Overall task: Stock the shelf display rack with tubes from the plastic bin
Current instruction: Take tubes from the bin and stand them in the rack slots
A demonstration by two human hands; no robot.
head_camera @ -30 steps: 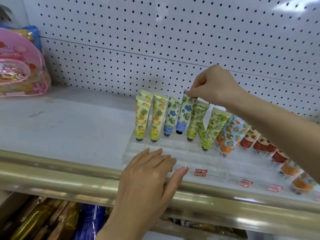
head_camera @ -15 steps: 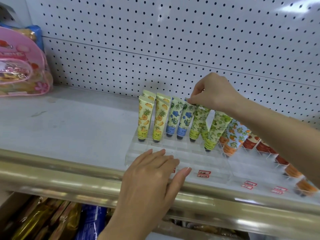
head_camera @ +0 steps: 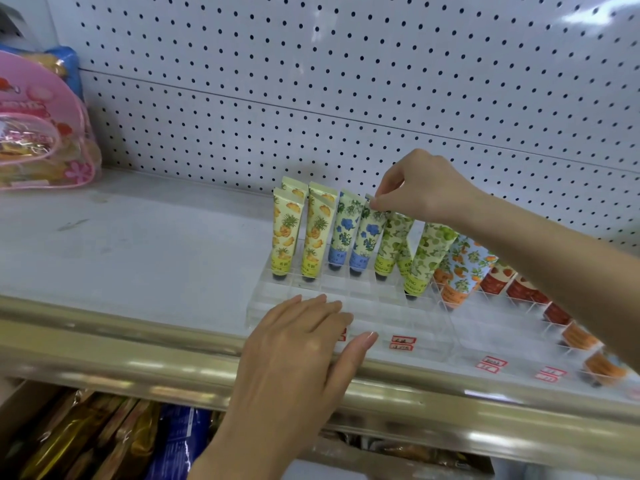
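**Head view, shelf and rack.** Your right hand [head_camera: 426,188] reaches in from the right and pinches the flat top crimp of a blue-flower tube [head_camera: 367,237] between thumb and fingertips. The tube stands cap down in a back-row slot of the clear display rack [head_camera: 426,323], leaning slightly. Just to its left stands a matching tube [head_camera: 346,230], and beyond that the pineapple tubes [head_camera: 285,237], also cap down. To the right of the pinched tube stand green-leaf tubes [head_camera: 429,258], then orange-print tubes [head_camera: 460,268] and red tubes [head_camera: 498,278], running along the rack toward the right edge. Your left hand [head_camera: 298,348] lies flat on the rack's front part, fingers straight and close together, thumb spread, holding nothing. Red price labels [head_camera: 402,342] sit on the rack's front face. The rack rests on a white shelf [head_camera: 138,254] with a gold front rail [head_camera: 121,344] and a pegboard [head_camera: 311,81] behind. A pink pouch [head_camera: 38,133] sits at the shelf's far left, and packets [head_camera: 86,441] lie on the level below
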